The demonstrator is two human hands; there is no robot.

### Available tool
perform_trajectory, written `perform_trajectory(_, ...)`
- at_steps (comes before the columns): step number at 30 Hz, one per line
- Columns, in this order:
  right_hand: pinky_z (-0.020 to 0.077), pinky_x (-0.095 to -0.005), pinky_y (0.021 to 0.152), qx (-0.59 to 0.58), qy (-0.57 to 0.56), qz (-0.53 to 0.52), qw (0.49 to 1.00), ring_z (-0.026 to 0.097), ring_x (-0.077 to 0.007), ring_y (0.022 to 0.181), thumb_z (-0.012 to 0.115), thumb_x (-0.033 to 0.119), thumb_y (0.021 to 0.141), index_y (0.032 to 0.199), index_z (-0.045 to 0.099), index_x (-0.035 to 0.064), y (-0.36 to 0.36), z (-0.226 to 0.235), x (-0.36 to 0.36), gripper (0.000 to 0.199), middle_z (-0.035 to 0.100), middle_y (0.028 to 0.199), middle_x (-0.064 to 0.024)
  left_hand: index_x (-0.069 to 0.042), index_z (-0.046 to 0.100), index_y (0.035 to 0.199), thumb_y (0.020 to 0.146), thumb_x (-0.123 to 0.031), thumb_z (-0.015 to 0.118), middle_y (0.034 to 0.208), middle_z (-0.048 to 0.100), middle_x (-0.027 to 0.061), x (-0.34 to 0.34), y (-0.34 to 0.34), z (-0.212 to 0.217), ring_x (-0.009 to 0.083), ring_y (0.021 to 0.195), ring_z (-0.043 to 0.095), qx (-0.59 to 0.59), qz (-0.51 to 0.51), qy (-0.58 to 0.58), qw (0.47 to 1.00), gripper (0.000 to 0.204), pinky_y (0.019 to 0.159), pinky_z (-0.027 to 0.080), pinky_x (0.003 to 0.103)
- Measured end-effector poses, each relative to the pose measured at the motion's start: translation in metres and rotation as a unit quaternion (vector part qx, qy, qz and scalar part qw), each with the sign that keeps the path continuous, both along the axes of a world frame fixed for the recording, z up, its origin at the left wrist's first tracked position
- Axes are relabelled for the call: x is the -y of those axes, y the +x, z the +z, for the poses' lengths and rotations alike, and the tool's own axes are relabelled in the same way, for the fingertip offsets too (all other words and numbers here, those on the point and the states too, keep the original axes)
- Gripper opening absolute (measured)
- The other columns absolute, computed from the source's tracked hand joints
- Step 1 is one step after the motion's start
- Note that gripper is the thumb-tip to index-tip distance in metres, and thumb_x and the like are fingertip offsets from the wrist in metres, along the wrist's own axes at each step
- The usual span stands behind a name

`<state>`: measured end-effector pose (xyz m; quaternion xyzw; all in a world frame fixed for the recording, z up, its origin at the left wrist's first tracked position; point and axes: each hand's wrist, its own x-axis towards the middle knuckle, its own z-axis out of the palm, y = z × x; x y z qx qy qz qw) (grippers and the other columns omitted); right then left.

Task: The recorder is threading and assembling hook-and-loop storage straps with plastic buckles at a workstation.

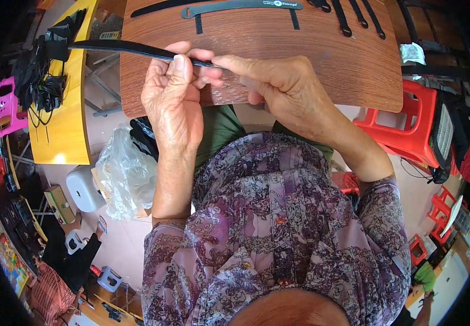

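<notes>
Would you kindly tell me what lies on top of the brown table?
A grey strap and several black straps lie toward its far side. The tabletop beneath the left hand and right hand is hidden.

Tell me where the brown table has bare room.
Free: the right side of the brown table, between the right hand, the black straps and the right edge; also a strip between the grey strap and the hands. Crowded: the far edge, lined with straps, and left of centre, overhung by the left hand and held strap.
</notes>
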<state>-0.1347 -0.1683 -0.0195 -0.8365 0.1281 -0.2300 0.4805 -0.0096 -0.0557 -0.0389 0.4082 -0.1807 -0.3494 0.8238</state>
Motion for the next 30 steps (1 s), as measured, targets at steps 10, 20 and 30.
perform_trajectory(10,0.0483,-0.0418,0.056,-0.011,0.014,-0.016,1.0,0.061,-0.0359,0.068,0.054,0.008,0.078,0.1,0.065,0.0169,0.0005,-0.0033,-0.0023,0.027,0.06,0.076,-0.0187,0.001,0.048,0.107,0.09,-0.014,0.053,0.091,0.06,0.0184,0.0038,-0.0047,0.0028,0.0218,0.068,0.062,0.04,0.039,0.018,0.998,0.023,0.062,0.052,0.032)
perform_trajectory(20,0.0521,-0.0383,0.065,-0.004,0.01,0.0,1.0,0.064,-0.0314,0.08,0.052,0.005,0.079,0.103,0.062,0.0132,0.0041,-0.0029,-0.0007,0.027,0.066,0.087,-0.0127,0.001,0.047,0.108,0.09,-0.012,0.053,0.091,0.061,0.0179,0.0042,-0.0075,-0.0006,0.0207,0.068,0.062,0.052,0.046,0.024,0.997,0.023,0.063,0.053,0.032)
perform_trajectory(30,0.0523,-0.0359,0.066,-0.043,0.022,0.003,0.999,0.064,-0.0297,0.082,0.051,0.008,0.083,0.102,0.061,0.0082,0.003,0.0013,-0.0024,0.021,0.065,0.087,-0.014,0.001,0.046,0.108,0.089,-0.01,0.054,0.093,0.061,0.0184,0.0066,-0.0051,-0.0051,0.0208,0.068,0.062,0.063,0.054,0.018,0.996,0.024,0.064,0.053,0.03)
